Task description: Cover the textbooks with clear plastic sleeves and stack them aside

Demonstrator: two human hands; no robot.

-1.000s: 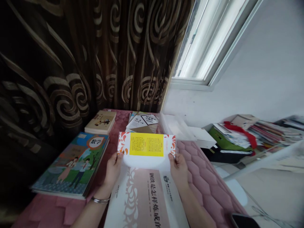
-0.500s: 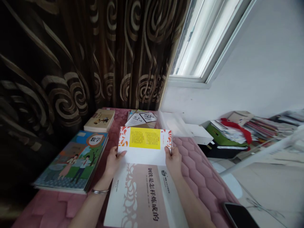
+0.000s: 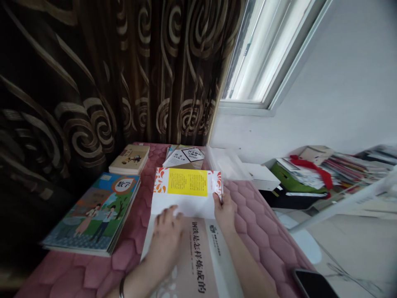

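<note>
1. A smartphone [image 3: 313, 283] lies by the near right edge of the quilted pink surface [image 3: 263, 238].
2. A Chinese copy of How the Steel Was Tempered [image 3: 198, 256] is open between the surface's left and right edges, toward the near side.
3. The left hand [image 3: 166, 236] is loosely spread over its title page, blurred; contact cannot be told.
4. The right hand [image 3: 225, 211] pinches the right edge of the white-and-yellow flap.
5. As I judge it, opening the front is done; the leaves beneath seem unturned.
6. Mathematics textbooks [image 3: 96, 211] lie stacked along the left edge, tan books [image 3: 130, 159] near the far left corner.
7. A Chinese workbook [image 3: 184, 157] lies by the far edge.
</note>
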